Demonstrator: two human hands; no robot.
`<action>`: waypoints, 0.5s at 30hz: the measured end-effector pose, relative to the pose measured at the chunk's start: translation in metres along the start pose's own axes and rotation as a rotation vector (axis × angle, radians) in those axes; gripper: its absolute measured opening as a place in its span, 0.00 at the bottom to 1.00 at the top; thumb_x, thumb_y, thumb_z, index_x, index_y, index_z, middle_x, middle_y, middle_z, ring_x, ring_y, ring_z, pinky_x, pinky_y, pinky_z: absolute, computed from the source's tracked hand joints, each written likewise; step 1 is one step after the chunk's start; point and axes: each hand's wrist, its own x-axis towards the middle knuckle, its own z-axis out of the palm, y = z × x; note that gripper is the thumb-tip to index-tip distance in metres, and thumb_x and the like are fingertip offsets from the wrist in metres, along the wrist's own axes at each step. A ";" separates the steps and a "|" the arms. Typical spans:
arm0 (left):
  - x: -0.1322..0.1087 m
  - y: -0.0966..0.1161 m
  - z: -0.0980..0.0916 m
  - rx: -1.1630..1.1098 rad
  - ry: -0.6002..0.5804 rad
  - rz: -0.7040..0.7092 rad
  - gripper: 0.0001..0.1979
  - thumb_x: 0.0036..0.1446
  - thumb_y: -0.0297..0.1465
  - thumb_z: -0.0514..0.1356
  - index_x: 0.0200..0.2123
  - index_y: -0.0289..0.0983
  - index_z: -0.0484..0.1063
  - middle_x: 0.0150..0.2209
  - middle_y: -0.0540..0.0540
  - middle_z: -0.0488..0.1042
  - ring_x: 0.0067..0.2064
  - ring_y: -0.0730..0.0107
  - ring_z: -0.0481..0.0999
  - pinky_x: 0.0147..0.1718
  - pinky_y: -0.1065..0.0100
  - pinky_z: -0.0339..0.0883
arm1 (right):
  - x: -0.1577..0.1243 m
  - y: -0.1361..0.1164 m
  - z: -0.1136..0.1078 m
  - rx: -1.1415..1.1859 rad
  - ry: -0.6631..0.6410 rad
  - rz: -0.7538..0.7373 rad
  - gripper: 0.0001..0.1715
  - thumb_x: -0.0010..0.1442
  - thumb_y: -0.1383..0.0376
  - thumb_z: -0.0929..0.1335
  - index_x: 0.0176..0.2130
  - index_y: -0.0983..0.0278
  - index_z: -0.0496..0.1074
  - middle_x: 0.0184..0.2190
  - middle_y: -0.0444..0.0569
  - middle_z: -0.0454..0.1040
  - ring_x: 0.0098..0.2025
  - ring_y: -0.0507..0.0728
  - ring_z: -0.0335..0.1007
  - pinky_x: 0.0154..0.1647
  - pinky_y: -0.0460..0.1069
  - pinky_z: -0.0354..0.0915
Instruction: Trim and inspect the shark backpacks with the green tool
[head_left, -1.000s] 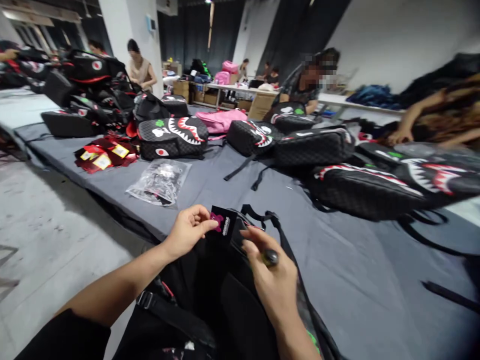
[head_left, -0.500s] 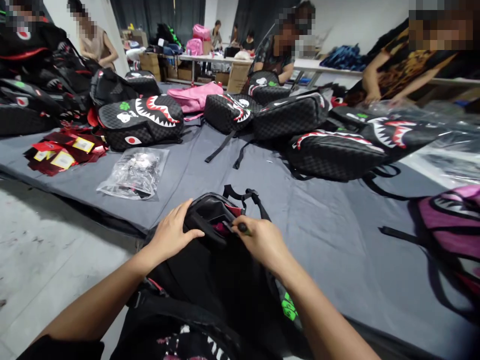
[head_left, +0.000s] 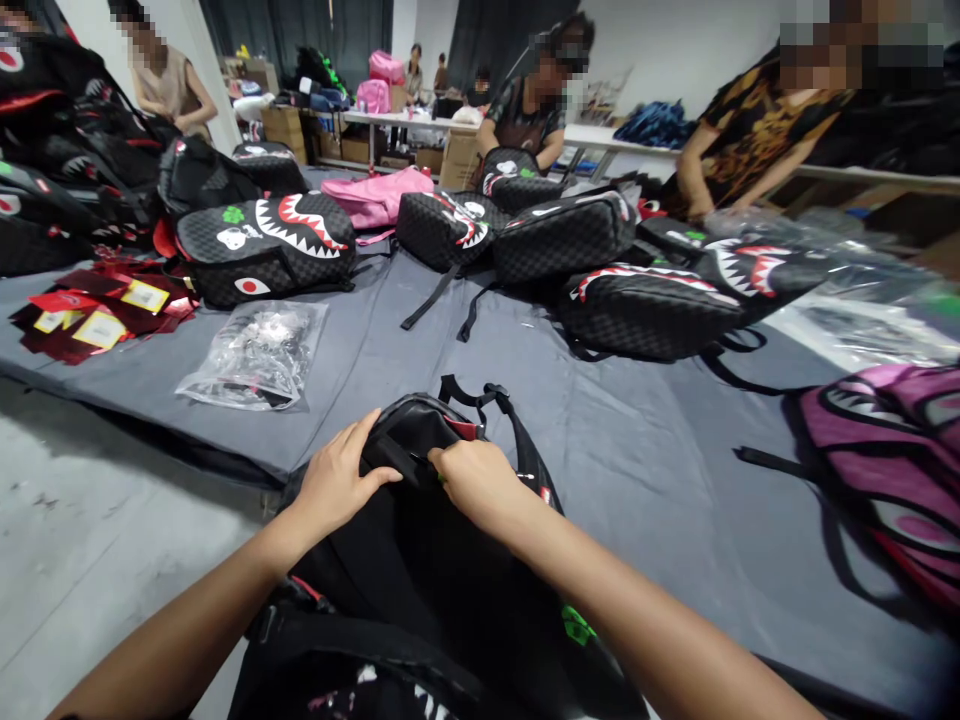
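A black backpack stands in front of me at the table edge, its top opening towards me. My left hand grips the left side of that opening, thumb on the inside and fingers over the outer edge. At the opening, my right hand is closed in a fist around a small tool. Its handle looks dark with a bit of green; most of it is hidden by the fingers. A black strap with a buckle sticks up behind the opening, and a green patch shows on the bag's right side.
On the grey-covered table lie a clear plastic bag of small parts, red tags, a checkered backpack and several more black ones. A pink backpack is at right. Co-workers stand across the table, one handling clear plastic.
My right hand has moved left and deeper over the opening, so the tool's dark handle end and metal part are now hidden. My left hand keeps its hold. The view has shifted slightly right.
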 end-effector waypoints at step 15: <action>-0.002 0.000 -0.002 0.021 0.001 0.003 0.37 0.57 0.43 0.65 0.66 0.39 0.58 0.62 0.37 0.68 0.63 0.50 0.69 0.60 0.48 0.66 | -0.007 0.012 0.004 0.087 0.086 -0.022 0.16 0.63 0.70 0.64 0.48 0.63 0.76 0.38 0.55 0.81 0.42 0.61 0.78 0.37 0.48 0.63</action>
